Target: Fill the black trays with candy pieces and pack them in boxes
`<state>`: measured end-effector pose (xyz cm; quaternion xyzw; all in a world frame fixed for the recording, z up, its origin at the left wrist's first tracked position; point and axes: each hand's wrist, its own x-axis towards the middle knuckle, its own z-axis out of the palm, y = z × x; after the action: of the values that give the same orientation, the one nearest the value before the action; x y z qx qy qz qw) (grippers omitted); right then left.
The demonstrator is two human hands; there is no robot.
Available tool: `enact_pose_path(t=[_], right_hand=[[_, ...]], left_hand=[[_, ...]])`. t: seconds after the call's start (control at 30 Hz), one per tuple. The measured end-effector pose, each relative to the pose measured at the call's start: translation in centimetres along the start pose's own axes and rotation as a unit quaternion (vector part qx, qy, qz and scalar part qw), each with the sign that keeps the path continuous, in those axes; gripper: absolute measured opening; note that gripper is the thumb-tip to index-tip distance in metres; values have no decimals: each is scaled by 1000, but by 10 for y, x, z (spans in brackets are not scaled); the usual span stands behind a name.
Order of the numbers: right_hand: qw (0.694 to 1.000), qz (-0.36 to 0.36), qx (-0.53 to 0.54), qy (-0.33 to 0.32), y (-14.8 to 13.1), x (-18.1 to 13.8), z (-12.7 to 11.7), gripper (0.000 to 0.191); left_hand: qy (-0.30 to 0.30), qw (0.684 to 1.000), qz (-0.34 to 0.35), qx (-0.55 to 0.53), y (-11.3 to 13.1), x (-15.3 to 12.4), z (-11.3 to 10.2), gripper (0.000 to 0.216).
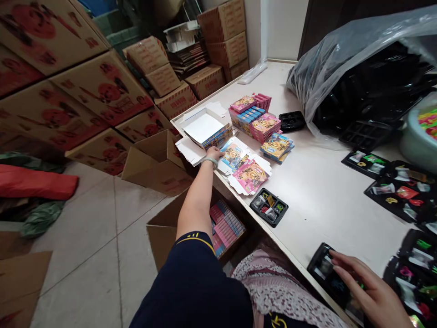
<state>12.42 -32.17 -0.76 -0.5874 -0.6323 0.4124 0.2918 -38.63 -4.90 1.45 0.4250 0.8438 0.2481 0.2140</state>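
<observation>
My left hand (214,154), with a pale bangle at its wrist, reaches across the table's near edge. Its fingers are curled at the left edge of a blue printed flat carton (233,154); the fingertips are small and partly hidden. A pink printed flat carton (251,174) lies right beside it. At the lower right, my right hand (367,280) stretches its fingers over a black compartment tray (324,269) at the table edge, covering part of it. Between the hands lies another black tray (269,207) holding small colourful items.
An open white-lined display box (204,126) and stacks of pink and blue boxes (252,116) stand farther back. Filled black trays (396,189) crowd the right, below a plastic bag (317,68) of black trays. An open cardboard carton (164,228) of small boxes sits below the edge.
</observation>
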Motion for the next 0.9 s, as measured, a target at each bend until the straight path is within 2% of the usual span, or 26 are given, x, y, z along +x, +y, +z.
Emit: enact_pose_path(t=[0.17, 0.27, 0.37, 0.47, 0.53, 0.57, 0.6, 0.67, 0.7, 0.73, 0.8, 0.83, 0.9], right_hand=[[1000, 12, 14, -6, 8, -6, 4, 43], [1000, 6, 22, -20, 9, -5, 8, 44], [999, -15, 21, -30, 8, -5, 8, 42], [999, -36, 5, -23, 2, -4, 1, 38], [998, -65, -2, -11, -12, 2, -6, 35], [996, -86, -4, 1, -24, 7, -10, 33], [994, -108, -5, 15, -37, 14, -13, 31], [985, -156, -17, 77, -63, 33, -18, 30], [979, -166, -32, 113, -74, 44, -19, 33], [970, -178, -42, 160, -83, 54, -21, 36], [965, -152, -57, 208, -88, 69, -25, 41], [965, -134, -55, 221, -86, 73, -28, 42], [977, -96, -18, 189, -77, 74, -35, 41]], left_hand=[[-26, 996, -13, -79, 0, -4, -15, 22], [-12, 994, -5, -113, 3, -13, -22, 23], [10, 988, 18, -156, 14, -25, -38, 19], [12, 977, 58, -204, 34, -50, -57, 21], [-26, 964, 112, -238, 53, -81, -59, 27], [-65, 954, 151, -250, 64, -102, -55, 30], [-131, 930, 218, -264, 75, -126, -46, 33], [-275, 865, 355, -225, 95, -178, -20, 32], [-316, 833, 409, -196, 103, -204, -4, 30], [-336, 809, 449, -178, 110, -227, 11, 28], [-321, 785, 505, -163, 118, -263, 38, 29], [-309, 777, 525, -161, 121, -275, 49, 30], [-285, 759, 563, -159, 124, -286, 65, 33]])
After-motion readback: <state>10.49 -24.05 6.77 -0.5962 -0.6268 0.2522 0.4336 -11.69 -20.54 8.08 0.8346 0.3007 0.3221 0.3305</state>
